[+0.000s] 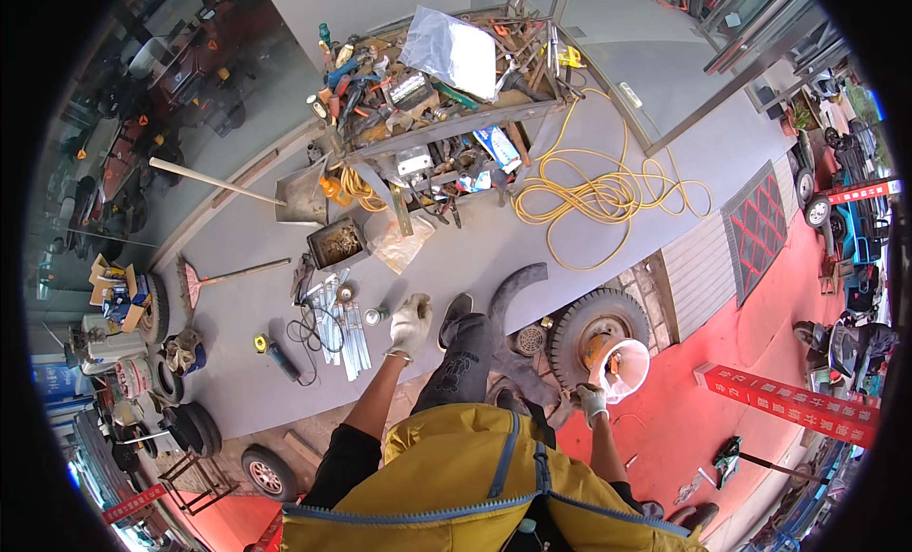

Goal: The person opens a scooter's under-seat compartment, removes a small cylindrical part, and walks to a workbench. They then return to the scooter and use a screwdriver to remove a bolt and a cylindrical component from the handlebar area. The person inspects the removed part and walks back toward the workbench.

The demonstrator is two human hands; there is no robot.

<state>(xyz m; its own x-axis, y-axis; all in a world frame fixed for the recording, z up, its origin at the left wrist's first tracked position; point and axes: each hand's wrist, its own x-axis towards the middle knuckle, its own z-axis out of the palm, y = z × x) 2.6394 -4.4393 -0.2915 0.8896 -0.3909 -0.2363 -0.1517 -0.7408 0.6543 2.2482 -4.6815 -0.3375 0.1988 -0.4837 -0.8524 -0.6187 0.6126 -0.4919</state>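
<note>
My left hand (410, 326), in a pale work glove, is raised over the floor with its fingers curled in. Whether it holds anything small I cannot make out. Close beside it, on the left, stands a small metal can (375, 315). My right hand (593, 403), also gloved, is closed at the near side of a white plastic bucket (629, 373) and seems to grip its rim; the fingertips are partly hidden. Something orange-yellow shows in the bucket. Beneath the bucket lies a tyre on a rusty rim (568, 338), partly covered by it.
Metal strips (344, 333) and an angle grinder (275, 357) with a black cord lie left. Ahead stands a tool-laden workbench (451, 129), a yellow hose (608, 199) coiled to its right. A dark curved rubber piece (503, 300) lies by my foot. A loose wheel (269, 472) lies near left.
</note>
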